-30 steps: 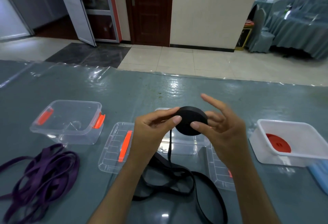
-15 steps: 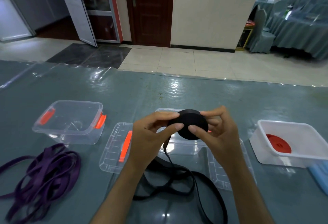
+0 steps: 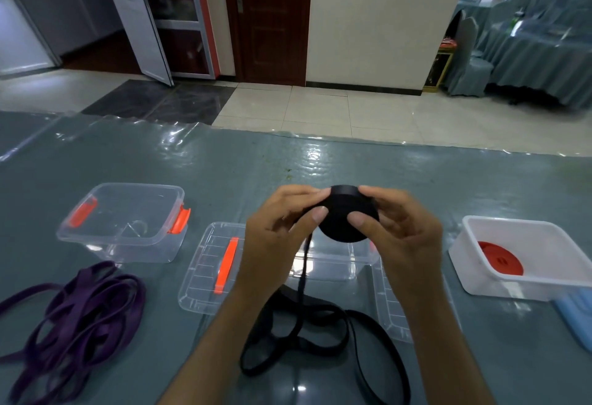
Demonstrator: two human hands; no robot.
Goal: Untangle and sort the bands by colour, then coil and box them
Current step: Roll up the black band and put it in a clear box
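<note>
A tight black coil (image 3: 340, 222) is held up above the table between both hands. My left hand (image 3: 282, 228) pinches its left edge with thumb and fingers. My right hand (image 3: 397, 231) grips its right side, thumb on the face. The loose black band (image 3: 307, 324) hangs from the coil and lies in loops on the table below. A heap of purple band (image 3: 77, 318) lies at the near left. A red coil (image 3: 499, 258) sits in the white box (image 3: 544, 286) at the right.
An empty clear box with orange clips (image 3: 125, 222) stands at the left. A clear lid with an orange handle (image 3: 211, 270) lies beside it, and another clear box (image 3: 333, 263) sits under my hands. A blue object (image 3: 576, 318) lies at the right edge.
My right hand's fingers, spread one second ago, have closed round the coil. The coil has turned a little between both hands and more band is wound on.
</note>
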